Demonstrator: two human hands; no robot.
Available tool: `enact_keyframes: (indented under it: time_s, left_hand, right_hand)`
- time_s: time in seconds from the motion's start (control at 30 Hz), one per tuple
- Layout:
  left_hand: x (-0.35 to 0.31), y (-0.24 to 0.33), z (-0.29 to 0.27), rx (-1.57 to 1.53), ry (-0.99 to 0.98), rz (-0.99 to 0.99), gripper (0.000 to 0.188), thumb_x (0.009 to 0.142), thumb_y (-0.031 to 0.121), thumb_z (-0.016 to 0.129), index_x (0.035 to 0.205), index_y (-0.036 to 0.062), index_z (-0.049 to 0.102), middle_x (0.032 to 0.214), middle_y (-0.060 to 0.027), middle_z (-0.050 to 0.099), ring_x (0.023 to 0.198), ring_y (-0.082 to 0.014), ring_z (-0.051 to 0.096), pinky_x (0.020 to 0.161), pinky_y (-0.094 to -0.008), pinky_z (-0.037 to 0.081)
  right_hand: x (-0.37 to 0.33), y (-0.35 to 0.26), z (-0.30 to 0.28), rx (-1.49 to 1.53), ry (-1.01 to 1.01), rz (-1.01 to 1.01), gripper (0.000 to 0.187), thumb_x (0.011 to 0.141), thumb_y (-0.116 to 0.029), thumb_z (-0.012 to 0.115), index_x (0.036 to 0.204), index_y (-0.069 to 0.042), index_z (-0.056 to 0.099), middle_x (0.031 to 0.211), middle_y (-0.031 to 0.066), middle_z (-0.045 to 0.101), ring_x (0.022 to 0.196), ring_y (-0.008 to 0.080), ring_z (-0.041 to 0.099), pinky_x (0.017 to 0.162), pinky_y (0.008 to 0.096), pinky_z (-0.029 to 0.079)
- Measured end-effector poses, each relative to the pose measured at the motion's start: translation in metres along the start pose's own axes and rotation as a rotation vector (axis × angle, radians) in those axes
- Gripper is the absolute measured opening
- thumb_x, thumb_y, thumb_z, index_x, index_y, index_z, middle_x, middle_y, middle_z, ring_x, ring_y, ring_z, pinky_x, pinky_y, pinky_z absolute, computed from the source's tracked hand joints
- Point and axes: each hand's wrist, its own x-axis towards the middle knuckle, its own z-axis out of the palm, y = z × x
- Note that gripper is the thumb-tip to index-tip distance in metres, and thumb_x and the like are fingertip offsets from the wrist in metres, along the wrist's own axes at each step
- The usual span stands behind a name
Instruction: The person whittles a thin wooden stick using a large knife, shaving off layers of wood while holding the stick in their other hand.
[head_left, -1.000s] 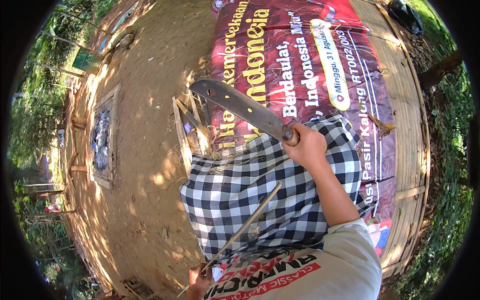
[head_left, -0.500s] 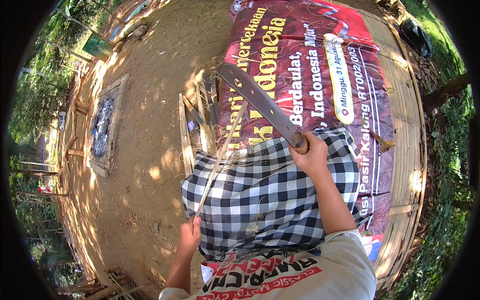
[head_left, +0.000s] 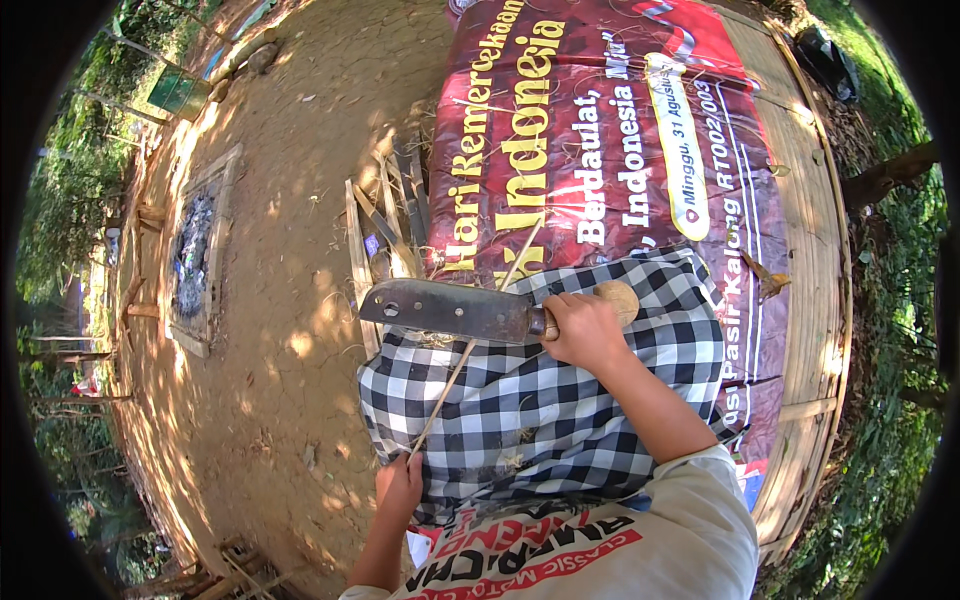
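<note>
My right hand (head_left: 588, 330) is closed round the wooden handle of a machete (head_left: 440, 308). Its broad dark blade, pierced by a few holes, points left and lies across a thin bamboo strip (head_left: 440, 398). My left hand (head_left: 400, 483) grips the near end of that strip. From there the strip slants up and away to the right, passes behind the blade and shows again beyond it. Whether the blade touches the strip I cannot tell. Beneath both is a black-and-white checked cloth (head_left: 560, 420) spread over my lap.
A dark red printed banner (head_left: 620, 130) covers most of a bamboo platform (head_left: 800, 300). Split bamboo pieces (head_left: 362, 262) lean at the platform's left edge. On the dirt ground (head_left: 290, 200) to the left is a framed pit (head_left: 198, 250) of ash. A dry leaf (head_left: 768, 277) lies on the banner.
The machete has swung down and turned from pointing up-left to lying nearly level across the strip. My left hand has moved slightly right and nearer to me, still holding the strip.
</note>
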Motion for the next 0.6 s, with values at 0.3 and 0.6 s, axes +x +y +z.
enact_keyframes:
  time_s: [0.3,0.6]
  left_hand:
    - [0.005,0.004,0.007,-0.116,0.016,-0.011,0.034,0.094,0.025,0.052,0.079,-0.0046,0.059,0.063,-0.0257,0.057,0.062,-0.0448,0.058,0.054,-0.047,0.043]
    - [0.018,-0.01,0.004,-0.194,-0.056,-0.013,0.041,0.094,0.029,0.054,0.075,-0.0064,0.061,0.064,-0.0269,0.056,0.06,-0.0434,0.06,0.053,-0.0432,0.043]
  right_hand:
    - [0.011,0.005,-0.004,-0.038,0.007,0.203,0.024,0.063,-0.016,0.07,0.079,-0.005,0.057,0.067,0.0112,0.06,0.063,0.0277,0.064,0.057,0.0393,0.052]
    - [0.009,-0.018,0.017,-0.04,-0.126,-0.016,0.019,0.059,-0.016,0.068,0.071,-0.007,0.057,0.068,0.0096,0.061,0.063,0.0269,0.064,0.061,0.037,0.052]
